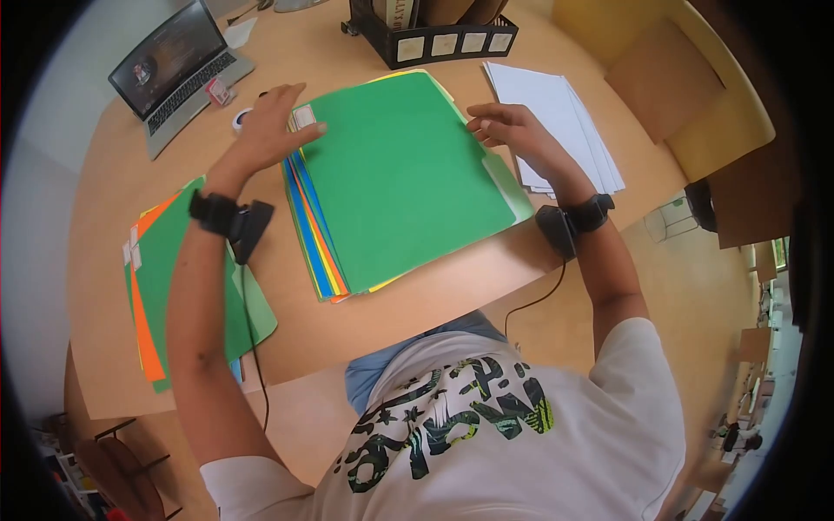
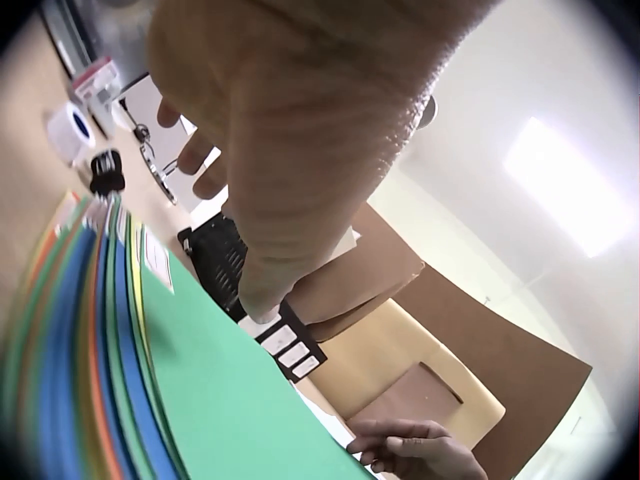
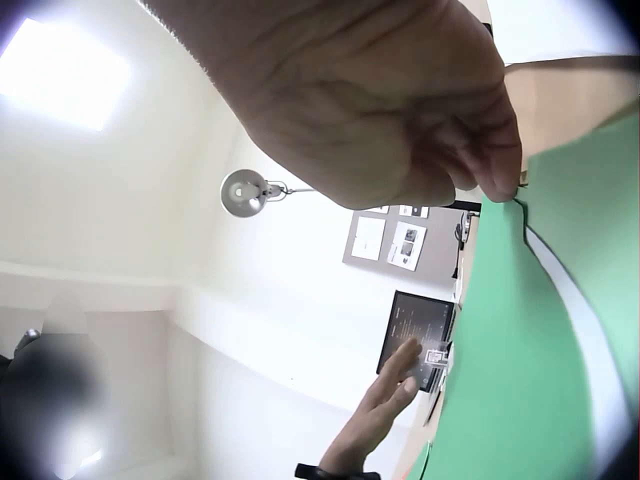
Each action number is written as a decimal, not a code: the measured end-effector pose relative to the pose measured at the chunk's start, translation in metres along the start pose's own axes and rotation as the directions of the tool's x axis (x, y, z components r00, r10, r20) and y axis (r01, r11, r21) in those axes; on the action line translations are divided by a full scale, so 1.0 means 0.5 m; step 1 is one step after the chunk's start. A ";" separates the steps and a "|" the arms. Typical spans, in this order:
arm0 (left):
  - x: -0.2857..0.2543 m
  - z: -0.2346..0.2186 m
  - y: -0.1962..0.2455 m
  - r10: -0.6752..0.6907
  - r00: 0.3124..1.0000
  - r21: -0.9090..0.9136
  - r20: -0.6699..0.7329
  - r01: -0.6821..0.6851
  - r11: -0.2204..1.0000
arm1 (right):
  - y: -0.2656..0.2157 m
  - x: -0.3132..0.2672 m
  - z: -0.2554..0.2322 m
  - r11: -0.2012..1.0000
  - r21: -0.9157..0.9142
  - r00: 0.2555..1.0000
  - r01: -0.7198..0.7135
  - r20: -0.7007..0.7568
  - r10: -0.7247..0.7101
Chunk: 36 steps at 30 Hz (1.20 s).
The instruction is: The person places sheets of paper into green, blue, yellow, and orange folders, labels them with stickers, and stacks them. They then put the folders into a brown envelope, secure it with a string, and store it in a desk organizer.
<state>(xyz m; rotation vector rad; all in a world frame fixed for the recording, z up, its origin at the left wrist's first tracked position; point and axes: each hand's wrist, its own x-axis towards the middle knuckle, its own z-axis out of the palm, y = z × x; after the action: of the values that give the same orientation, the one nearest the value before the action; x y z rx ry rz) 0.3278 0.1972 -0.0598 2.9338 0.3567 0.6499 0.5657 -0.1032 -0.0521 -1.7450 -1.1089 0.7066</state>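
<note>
A thick stack of coloured file folders [image 1: 400,174] lies on the desk in the head view, a green one on top, with blue, orange and yellow edges showing at the left. My left hand [image 1: 271,130] is spread over the stack's upper left corner, by a white label, thumb pointing inward. Its palm hangs above the folder edges in the left wrist view. At the stack's right edge is my right hand [image 1: 517,135], fingers loosely bent. The right wrist view has those fingertips [image 3: 505,180] right at the edge of the top green folder [image 3: 520,330].
A smaller folder pile [image 1: 165,286] lies at the left, under my left forearm. White paper sheets [image 1: 556,122] lie at the right. Behind stand a laptop [image 1: 178,74], a small red-and-white box [image 1: 219,91], a tape roll [image 2: 70,132] and a black file holder [image 1: 452,43]. A yellow chair [image 1: 738,95] adjoins the desk.
</note>
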 end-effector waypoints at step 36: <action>0.015 0.156 -0.081 -0.572 0.804 -0.952 -0.163 0.023 0.304 | -0.153 0.023 0.084 0.987 0.103 0.960 0.121 0.241 -0.143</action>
<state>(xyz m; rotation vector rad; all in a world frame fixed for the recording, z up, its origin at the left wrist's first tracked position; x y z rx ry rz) 0.3599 0.2333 -0.1337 1.4778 0.4009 1.0627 0.5077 -0.0631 0.0003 -1.5216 -1.3308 0.8942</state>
